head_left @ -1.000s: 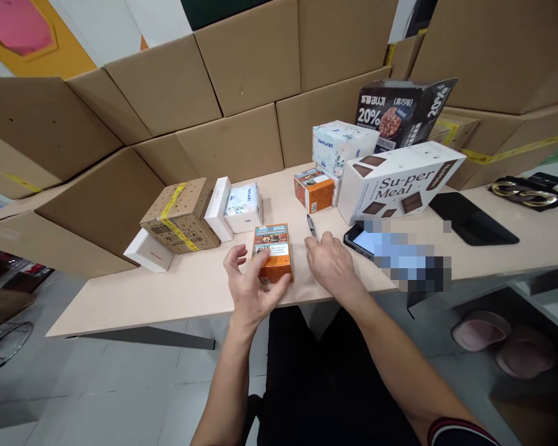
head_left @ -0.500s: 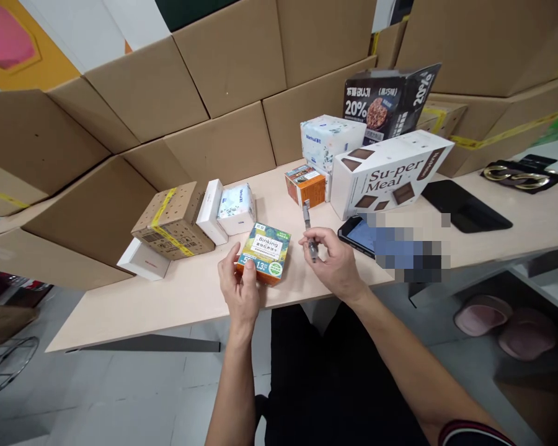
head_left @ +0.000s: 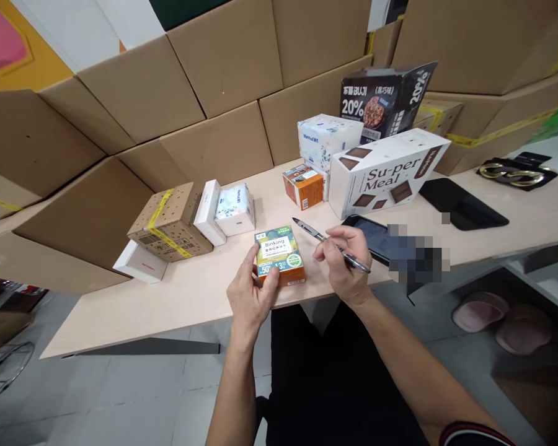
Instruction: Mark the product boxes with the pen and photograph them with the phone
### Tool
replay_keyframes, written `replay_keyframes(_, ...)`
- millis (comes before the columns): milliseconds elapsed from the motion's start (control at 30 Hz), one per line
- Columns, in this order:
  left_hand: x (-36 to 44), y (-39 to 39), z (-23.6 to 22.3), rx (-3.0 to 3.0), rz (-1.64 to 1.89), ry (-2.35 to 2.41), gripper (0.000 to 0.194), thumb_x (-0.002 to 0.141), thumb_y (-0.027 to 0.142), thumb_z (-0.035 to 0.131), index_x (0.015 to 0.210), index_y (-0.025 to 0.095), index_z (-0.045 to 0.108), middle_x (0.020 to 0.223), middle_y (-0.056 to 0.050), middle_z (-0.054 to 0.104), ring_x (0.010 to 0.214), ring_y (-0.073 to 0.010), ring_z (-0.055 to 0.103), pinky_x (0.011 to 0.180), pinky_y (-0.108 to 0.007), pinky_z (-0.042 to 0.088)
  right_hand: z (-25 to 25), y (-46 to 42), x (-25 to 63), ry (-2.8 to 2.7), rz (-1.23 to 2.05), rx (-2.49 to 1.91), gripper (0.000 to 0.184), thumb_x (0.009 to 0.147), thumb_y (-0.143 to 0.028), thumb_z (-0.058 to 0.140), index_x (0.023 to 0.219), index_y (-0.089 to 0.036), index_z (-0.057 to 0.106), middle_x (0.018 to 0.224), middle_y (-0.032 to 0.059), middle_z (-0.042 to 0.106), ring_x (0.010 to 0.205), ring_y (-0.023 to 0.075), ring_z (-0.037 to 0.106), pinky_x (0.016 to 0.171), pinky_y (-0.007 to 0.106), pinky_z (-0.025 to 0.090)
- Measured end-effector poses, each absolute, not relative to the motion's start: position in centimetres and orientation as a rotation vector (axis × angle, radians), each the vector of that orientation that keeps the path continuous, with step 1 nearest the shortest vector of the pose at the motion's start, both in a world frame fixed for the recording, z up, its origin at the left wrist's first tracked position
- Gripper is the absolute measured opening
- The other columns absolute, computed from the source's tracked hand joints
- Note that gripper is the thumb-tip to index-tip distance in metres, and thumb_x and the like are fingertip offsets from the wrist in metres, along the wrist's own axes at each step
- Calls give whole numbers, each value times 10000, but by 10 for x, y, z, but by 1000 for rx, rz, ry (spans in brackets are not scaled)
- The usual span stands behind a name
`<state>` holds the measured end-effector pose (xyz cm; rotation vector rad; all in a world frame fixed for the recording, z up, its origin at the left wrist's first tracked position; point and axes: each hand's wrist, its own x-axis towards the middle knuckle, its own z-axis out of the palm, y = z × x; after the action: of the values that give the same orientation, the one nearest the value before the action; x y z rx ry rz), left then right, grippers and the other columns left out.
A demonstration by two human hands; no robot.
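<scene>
My left hand (head_left: 252, 292) grips a small orange and green "Binking" box (head_left: 279, 254) lying flat near the table's front edge, thumb on its left side. My right hand (head_left: 341, 263) is closed on a grey pen (head_left: 328, 241), whose tip points up and left, just right of the box. A phone (head_left: 376, 235) with a lit screen lies directly behind my right hand.
On the pale table (head_left: 177, 297) stand a taped brown box (head_left: 170, 221), white boxes (head_left: 208, 211), a tissue pack (head_left: 235, 209), a small orange box (head_left: 303, 186), a "Su-per Meal" carton (head_left: 385, 173) and a black pad (head_left: 462, 203). Cardboard cartons (head_left: 223, 142) wall the back.
My left hand tipped the box from upright to flat and turned it label up. My right hand picked the pen up from the table and swung it to a writing grip.
</scene>
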<state>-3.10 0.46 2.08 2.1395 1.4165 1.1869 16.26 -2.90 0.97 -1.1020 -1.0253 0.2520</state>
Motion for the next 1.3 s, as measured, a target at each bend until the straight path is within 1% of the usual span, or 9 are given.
replay_keyframes(100, -29, 5, 20, 2227, 1261, 1419, 550, 893, 523, 681, 1368, 256, 607, 950, -23, 617, 629, -112, 523, 635, -277, 503, 14, -30, 164, -1096, 305, -1061, 349, 1003, -453, 468, 1221, -220, 611, 906, 39, 780, 759, 185, 731, 773, 375, 601)
replay_keyframes(200, -30, 6, 21, 2348, 1409, 1281, 486, 873, 469, 725, 1284, 230, 628, 1099, -63, 550, 743, -118, 561, 662, -278, 538, 17, -30, 164, -1105, 283, -1080, 309, 970, -418, 559, 1194, -222, 639, 1031, 62, 795, 868, 204, 755, 846, 393, 604)
replay_keyframes(333, -33, 7, 21, 2437, 1551, 958, 294, 879, 287, 739, 1147, 213, 643, 1165, -95, 536, 1012, -193, 620, 723, -291, 576, 15, -24, 161, -1015, 313, -1084, 241, 921, -372, 664, 1108, -229, 610, 889, 27, 791, 836, 195, 763, 822, 372, 605)
replay_keyframes(433, -34, 9, 20, 2436, 1583, 888, 194, 882, 195, 729, 1062, 209, 659, 1109, -79, 564, 1016, -192, 643, 718, -282, 590, 17, -16, 161, -922, 381, -965, 183, 952, -413, 612, 961, -236, 567, 739, -18, 742, 689, 159, 729, 707, 320, 597)
replay_keyframes(533, -31, 11, 19, 2450, 1573, 904, 178, 889, 199, 733, 1053, 206, 666, 1112, -75, 579, 923, -156, 660, 648, -242, 586, 30, -8, 161, -860, 511, -888, 224, 963, -448, 560, 900, -233, 565, 657, -34, 695, 590, 129, 669, 626, 279, 563)
replay_keyframes(667, -29, 13, 17, 2461, 1572, 900, 165, 907, 227, 725, 1061, 205, 668, 1125, -72, 588, 817, -111, 652, 575, -204, 568, 60, 2, 157, -955, 674, -863, 251, 947, -456, 553, 1000, -221, 624, 761, -2, 705, 628, 120, 640, 583, 261, 526)
replay_keyframes(767, -30, 14, 16, 2466, 1561, 909, 167, 910, 240, 724, 1065, 206, 671, 1126, -79, 594, 880, -135, 679, 586, -207, 580, 78, 14, 150, -1110, 659, -895, 193, 910, -394, 596, 994, -221, 608, 782, -13, 676, 631, 108, 604, 588, 255, 493)
replay_keyframes(1000, -31, 12, 15, 2457, 1468, 844, 184, 942, 215, 669, 1113, 208, 602, 1267, -128, 664, 1127, -207, 701, 704, -250, 616, 77, 40, 141, -1420, 528, -1167, 180, 893, -336, 545, 758, -220, 522, 599, -54, 540, 553, 102, 485, 600, 270, 378)
replay_keyframes(1300, -31, 12, 14, 2350, 1398, 844, 200, 939, 210, 667, 1121, 208, 585, 1315, -145, 666, 1135, -201, 707, 683, -224, 584, 76, 38, 142, -1543, 516, -1223, 181, 897, -326, 515, 750, -220, 520, 619, -48, 548, 577, 113, 490, 635, 270, 364)
